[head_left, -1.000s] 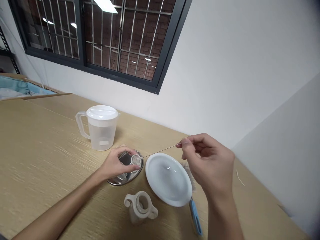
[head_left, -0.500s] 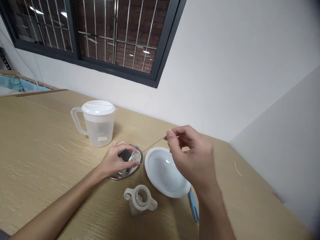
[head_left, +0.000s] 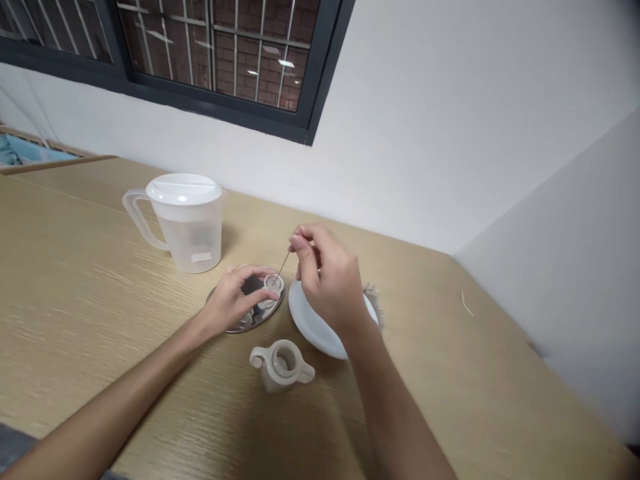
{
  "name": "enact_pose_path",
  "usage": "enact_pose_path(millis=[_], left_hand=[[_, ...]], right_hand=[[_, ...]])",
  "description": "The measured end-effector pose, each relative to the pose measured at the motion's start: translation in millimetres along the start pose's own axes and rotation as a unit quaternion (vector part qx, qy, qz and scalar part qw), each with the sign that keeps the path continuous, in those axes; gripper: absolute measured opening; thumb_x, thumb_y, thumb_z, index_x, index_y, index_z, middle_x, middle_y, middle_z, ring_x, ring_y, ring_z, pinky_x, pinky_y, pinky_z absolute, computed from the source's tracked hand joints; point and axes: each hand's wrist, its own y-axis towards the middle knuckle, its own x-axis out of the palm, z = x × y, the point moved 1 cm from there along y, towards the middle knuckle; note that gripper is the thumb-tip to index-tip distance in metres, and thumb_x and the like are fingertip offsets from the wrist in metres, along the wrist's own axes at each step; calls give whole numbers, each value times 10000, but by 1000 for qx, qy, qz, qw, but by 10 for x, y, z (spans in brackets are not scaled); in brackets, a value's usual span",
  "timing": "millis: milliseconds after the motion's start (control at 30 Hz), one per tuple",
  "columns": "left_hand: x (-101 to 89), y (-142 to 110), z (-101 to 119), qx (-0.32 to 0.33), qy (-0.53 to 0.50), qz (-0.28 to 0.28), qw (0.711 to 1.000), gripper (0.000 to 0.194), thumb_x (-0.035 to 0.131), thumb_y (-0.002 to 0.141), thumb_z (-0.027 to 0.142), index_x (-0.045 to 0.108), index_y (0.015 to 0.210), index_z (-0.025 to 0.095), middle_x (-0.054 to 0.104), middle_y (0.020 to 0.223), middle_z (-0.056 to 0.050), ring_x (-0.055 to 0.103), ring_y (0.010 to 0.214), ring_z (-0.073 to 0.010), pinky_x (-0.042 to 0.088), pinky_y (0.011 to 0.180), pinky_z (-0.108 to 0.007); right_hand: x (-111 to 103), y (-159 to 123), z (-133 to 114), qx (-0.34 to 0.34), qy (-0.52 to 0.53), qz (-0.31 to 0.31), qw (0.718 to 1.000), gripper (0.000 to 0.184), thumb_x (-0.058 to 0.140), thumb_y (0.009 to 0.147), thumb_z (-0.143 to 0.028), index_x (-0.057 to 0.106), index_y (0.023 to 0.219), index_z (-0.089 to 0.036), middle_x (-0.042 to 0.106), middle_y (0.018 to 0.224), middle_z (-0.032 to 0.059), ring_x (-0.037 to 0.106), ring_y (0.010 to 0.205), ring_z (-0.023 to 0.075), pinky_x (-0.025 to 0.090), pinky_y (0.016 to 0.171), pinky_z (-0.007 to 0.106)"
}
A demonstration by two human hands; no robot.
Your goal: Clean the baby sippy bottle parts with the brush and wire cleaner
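My left hand is closed around a small clear cup, thumb and fingers at either side of it. The cup stands at the right part of a shiny oval metal tray; another small clear piece lies on the tray, partly behind my left hand. Between the thumb and fingertips of my right hand is a thin metal rod. It slants down to the left, with its lower end at the cup's mouth. Below my right hand, a white bowl is partly covered by the hand and wrist.
A translucent lidded pitcher stands at the back left. Nearer me is a whitish cup with two side handles. Grey frayed material shows beside the bowl. A thin pale strip lies at the right, on the wooden table.
My right hand has moved left, closer to the small cup, and the rod now stands steeper. My left hand stays at the cup. The whole view has shifted somewhat.
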Motion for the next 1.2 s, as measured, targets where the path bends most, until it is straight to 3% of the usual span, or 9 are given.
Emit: enact_pose_path(millis=[200,433,800,967,1200], left_hand=[[84,-28,-81,-26,-33,12,999,303,786,784,402,757,1054,267,766,1116,-51,681,1065,-273,488,956,-393],[98,-26,-112,-48,-63,11,997,323,797,771,372,749,1067,251,757,1147,-63,669,1125,-280,488,997,-404],[120,-12,-91,-75,-140,60,985,334,854,695,337,754,988,212,773,1036,-66,693,1013,-255,514,942,-392],[57,23,-55,-59,-173,115,976,369,867,669,365,735,966,190,777,989,-71,697,956,-238,533,880,-368],[-40,52,-23,-52,-148,127,980,343,884,647,359,716,893,191,755,890,-39,679,893,-210,512,844,-342]], right_hand=[[92,-15,85,40,24,-13,999,165,459,1029,-269,572,924,-212,649,842,23,582,687,130,421,616,258],[151,-10,134,19,-5,-37,999,155,455,1018,-236,567,914,-216,646,881,31,590,828,164,427,749,281],[201,-19,137,35,-2,-80,996,157,438,1017,-228,571,933,-219,646,923,33,581,873,173,416,775,289],[267,-55,177,39,-14,-119,992,157,466,1011,-232,596,927,-211,647,969,44,593,894,179,434,806,294],[321,-90,144,44,-33,-115,992,150,476,1013,-257,596,937,-209,662,983,38,597,885,171,426,787,293]])
